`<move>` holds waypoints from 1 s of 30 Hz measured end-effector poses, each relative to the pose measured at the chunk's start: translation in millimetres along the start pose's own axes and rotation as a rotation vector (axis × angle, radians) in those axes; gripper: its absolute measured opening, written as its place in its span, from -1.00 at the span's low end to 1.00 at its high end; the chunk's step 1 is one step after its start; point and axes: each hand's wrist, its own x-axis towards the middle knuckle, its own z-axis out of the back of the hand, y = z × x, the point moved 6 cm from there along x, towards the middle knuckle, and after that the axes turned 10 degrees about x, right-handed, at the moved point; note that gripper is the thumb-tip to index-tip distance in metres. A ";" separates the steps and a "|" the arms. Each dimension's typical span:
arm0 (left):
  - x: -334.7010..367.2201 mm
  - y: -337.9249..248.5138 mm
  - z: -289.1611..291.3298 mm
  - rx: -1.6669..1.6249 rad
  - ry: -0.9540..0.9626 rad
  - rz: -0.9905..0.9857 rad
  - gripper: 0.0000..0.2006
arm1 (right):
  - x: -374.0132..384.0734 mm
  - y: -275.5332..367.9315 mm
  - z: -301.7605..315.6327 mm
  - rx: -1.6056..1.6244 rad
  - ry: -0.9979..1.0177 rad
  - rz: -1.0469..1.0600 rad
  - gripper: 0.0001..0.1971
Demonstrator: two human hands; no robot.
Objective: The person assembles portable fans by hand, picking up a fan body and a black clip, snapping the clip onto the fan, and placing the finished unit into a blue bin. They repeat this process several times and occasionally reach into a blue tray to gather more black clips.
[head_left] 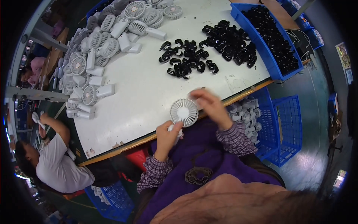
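A white handheld fan (pixel 184 112) is held over the table's front edge, its round slatted grille facing up. My left hand (pixel 167 136) is closed around its handle, which is mostly hidden by the fingers. Beside the grille's right rim is my right hand (pixel 209 105), smeared by motion; whether its fingers touch the fan or hold anything cannot be made out. Ahead of the fan, small curved black plastic parts (pixel 184 68) lie in a loose group. A larger heap of the same black parts (pixel 233 43) is just beyond, to the right.
Many white fans (pixel 110 47) are piled along the left of the white table (pixel 128 100). A blue bin (pixel 278 67) of black parts borders the right side. Below the table edge at right stands a blue crate (pixel 269 125) of white pieces. Another person (pixel 61 160) sits at left.
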 end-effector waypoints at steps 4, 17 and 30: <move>-4.9 -8.3 32.6 -0.276 -0.010 0.012 -0.75 | 26.7 42.8 55.3 -0.669 -0.225 0.453 -0.71; -23.2 -25.4 22.2 -0.228 0.194 -0.180 -0.69 | 53.4 5.2 96.9 -0.695 -0.038 0.436 -0.93; 0.0 -50.4 42.6 -0.040 -0.096 -0.394 -0.63 | 28.3 37.9 13.9 0.760 0.068 -0.186 -0.88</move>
